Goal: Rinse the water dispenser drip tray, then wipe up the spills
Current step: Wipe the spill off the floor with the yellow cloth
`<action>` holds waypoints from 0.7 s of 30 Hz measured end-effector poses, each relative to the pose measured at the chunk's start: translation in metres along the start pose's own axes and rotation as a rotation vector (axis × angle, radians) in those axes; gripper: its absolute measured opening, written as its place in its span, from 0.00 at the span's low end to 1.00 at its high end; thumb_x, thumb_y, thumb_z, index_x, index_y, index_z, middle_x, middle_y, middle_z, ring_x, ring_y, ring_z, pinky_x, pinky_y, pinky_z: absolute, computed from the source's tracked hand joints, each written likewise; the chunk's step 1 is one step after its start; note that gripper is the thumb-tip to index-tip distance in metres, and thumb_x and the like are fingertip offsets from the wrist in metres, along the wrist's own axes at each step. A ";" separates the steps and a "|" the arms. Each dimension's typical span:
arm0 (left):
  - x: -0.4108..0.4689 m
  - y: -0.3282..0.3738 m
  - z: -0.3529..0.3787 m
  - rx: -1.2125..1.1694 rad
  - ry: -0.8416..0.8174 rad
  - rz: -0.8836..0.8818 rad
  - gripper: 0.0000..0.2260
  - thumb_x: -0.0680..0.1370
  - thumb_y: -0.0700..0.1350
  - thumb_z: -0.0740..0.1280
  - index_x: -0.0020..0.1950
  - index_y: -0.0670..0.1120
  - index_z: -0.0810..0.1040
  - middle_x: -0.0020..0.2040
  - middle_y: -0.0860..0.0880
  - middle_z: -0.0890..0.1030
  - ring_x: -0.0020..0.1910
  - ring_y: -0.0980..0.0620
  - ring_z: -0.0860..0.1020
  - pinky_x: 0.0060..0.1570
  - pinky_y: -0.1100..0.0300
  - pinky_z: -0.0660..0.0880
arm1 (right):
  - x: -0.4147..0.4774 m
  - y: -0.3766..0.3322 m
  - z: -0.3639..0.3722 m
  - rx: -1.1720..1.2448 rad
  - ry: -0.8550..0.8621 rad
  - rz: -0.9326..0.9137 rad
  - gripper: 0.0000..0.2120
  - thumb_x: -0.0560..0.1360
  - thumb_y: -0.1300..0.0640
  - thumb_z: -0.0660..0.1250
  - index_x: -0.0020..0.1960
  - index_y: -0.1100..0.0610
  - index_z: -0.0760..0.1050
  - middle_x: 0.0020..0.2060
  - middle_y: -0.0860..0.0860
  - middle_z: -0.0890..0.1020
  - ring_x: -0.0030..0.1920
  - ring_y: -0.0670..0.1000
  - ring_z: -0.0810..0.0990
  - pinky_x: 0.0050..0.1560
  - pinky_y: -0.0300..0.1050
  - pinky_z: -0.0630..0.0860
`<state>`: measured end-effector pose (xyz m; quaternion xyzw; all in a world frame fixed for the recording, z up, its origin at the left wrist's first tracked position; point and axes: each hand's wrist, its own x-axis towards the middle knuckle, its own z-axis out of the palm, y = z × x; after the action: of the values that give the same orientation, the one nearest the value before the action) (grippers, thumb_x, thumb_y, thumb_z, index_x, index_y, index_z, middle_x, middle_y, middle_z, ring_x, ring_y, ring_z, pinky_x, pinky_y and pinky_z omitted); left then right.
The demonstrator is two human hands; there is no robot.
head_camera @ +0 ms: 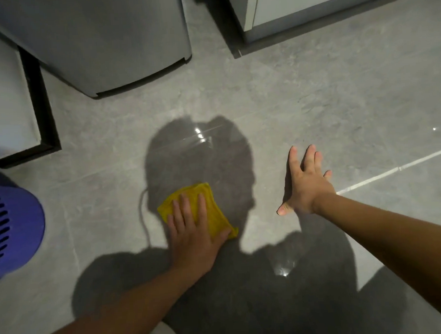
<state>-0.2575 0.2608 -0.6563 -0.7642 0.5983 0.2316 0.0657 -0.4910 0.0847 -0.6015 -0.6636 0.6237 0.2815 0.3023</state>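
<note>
1. Head view, looking down at a grey tiled floor (313,98). Person's shadow falls across the middle.
2. Left hand (194,232) lies palm-down on a folded yellow cloth (214,213). Fingers straight, slightly spread, pressing flat; thumb at the cloth's near right corner. No curl around the fabric: a flat press, not a pinch.
3. Cloth lies on the floor at centre frame, inside the shadow of the head. Its far edge and right side show beyond the fingers.
4. Right hand (306,185) is fully open, fingers splayed, palm toward the floor, holding nothing. Whether it touches the tile or hovers just above: cannot tell. It is well apart from the cloth, to the right.
5. Wet sheen with bright glints on the tile just beyond the cloth (200,137); another glint patch nearer the body (283,268).
6. Blue perforated basket (10,229) at the left edge.
7. Grey appliance base (121,49) at upper left; white cabinet (320,3) at upper right.
8. Drip tray not in view.
</note>
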 end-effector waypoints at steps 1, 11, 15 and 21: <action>0.018 0.009 -0.006 -0.014 0.009 -0.014 0.47 0.74 0.75 0.53 0.84 0.46 0.57 0.83 0.33 0.56 0.81 0.29 0.54 0.77 0.32 0.54 | 0.001 0.001 0.000 0.001 0.004 -0.005 0.80 0.57 0.40 0.86 0.78 0.51 0.21 0.78 0.63 0.25 0.78 0.65 0.27 0.78 0.73 0.46; 0.242 0.065 -0.089 0.349 0.015 0.701 0.45 0.75 0.74 0.58 0.85 0.52 0.52 0.85 0.37 0.49 0.83 0.33 0.48 0.79 0.38 0.48 | 0.022 0.010 0.004 -0.091 -0.018 0.008 0.84 0.53 0.35 0.85 0.76 0.49 0.18 0.75 0.62 0.21 0.77 0.64 0.23 0.76 0.74 0.43; 0.254 0.073 -0.098 0.541 -0.066 0.870 0.48 0.73 0.76 0.59 0.86 0.53 0.49 0.85 0.35 0.47 0.83 0.32 0.47 0.79 0.36 0.50 | 0.028 0.003 -0.003 -0.101 -0.051 0.040 0.85 0.51 0.39 0.87 0.77 0.50 0.19 0.75 0.62 0.22 0.78 0.65 0.26 0.77 0.73 0.46; 0.169 0.070 -0.061 0.636 -0.121 1.184 0.47 0.72 0.79 0.50 0.85 0.55 0.49 0.85 0.37 0.50 0.83 0.33 0.48 0.80 0.37 0.47 | -0.007 0.065 0.000 0.050 0.142 -0.060 0.65 0.66 0.49 0.81 0.83 0.52 0.36 0.83 0.57 0.40 0.82 0.62 0.51 0.77 0.57 0.64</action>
<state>-0.2768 0.0689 -0.6630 -0.2366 0.9506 0.0833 0.1829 -0.5568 0.0871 -0.5997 -0.6925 0.6301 0.2090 0.2823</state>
